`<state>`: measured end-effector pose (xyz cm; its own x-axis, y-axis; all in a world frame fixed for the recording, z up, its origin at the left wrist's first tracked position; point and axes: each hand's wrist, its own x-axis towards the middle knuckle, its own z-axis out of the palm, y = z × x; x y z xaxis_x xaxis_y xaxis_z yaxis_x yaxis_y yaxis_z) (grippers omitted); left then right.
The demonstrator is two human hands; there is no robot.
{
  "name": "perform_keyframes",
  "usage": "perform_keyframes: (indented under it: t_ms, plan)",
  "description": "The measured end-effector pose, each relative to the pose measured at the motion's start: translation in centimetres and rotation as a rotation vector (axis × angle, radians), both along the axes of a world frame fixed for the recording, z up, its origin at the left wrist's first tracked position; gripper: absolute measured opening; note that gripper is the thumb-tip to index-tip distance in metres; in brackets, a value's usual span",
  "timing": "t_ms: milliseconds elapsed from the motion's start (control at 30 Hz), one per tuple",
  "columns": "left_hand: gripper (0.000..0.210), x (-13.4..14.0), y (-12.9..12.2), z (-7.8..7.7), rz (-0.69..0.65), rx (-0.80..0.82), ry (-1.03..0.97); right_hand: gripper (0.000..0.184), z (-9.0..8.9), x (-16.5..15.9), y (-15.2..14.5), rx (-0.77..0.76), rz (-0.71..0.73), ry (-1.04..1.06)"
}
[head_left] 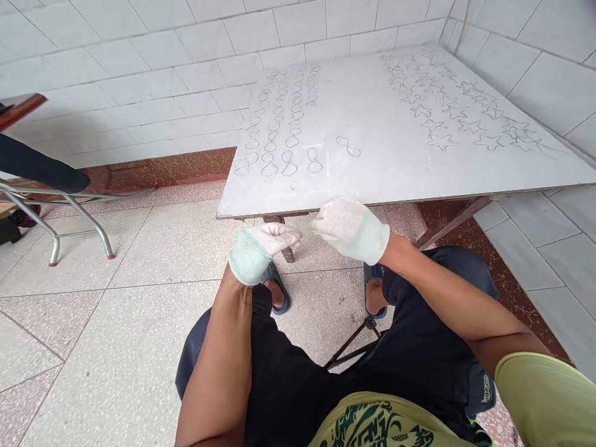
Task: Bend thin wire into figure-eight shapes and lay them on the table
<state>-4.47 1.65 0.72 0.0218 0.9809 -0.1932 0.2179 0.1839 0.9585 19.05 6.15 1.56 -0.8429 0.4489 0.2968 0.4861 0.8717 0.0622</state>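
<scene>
My left hand (267, 244), in a white glove with a pale green cuff, is held over the floor just short of the table's front edge. Its fingers are pinched together. Facing it, my right hand (347, 226) wears a matching glove, its fingers curled closed near that edge. A small gap separates the two hands; anything thin between the fingertips is too small to make out. Beyond them on the white tabletop (372, 177) lie figure-eight wire shapes (315, 160), mostly in rows at the left. Star-shaped wire pieces (441, 144) form rows and heaps at the right.
A tiled wall (298, 28) borders the table at the back and right. Table legs (454, 217) stand below the top. At the left are a metal-legged stool (79, 217), a person's dark-clothed leg (40, 164) and a brown tabletop corner (28, 108).
</scene>
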Motion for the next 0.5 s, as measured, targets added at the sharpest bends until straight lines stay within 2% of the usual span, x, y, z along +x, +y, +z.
perform_keyframes:
  t_ms: [267, 500]
  plan:
    - [0.036, 0.0, 0.2, -0.5, -0.028, 0.008, -0.001, 0.029, 0.1, -0.1, -0.4, -0.055, -0.048, -0.019]
    - [0.034, 0.0, 0.0, -0.3, -0.021, 0.045, 0.047, 0.036, 0.3, -0.7, -1.5, -0.039, -0.175, -0.013]
